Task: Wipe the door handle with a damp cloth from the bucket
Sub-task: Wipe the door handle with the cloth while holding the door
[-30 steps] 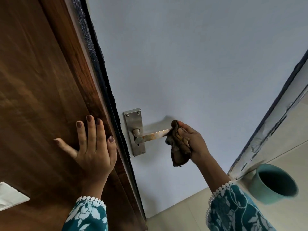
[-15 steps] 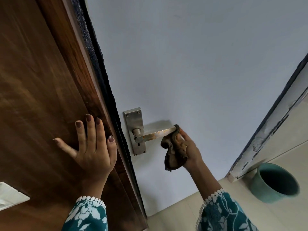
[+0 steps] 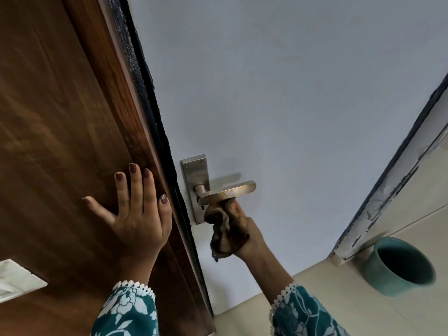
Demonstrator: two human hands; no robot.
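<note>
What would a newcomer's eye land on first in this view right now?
Probably the metal door handle at centre, stained with rusty streaks, with the right hand pressing a bunched brown cloth up against its underside. Next, the left hand spread flat on the dark wooden door at left. The teal bucket sits on the floor, lower right.

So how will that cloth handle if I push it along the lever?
Probably floppy: the cloth hangs in bunched folds below the right hand, so it should wrap the lever rather than slide stiffly. It looks light, since a loose grip holds it. If damp, it may drag a little on the metal.
</note>
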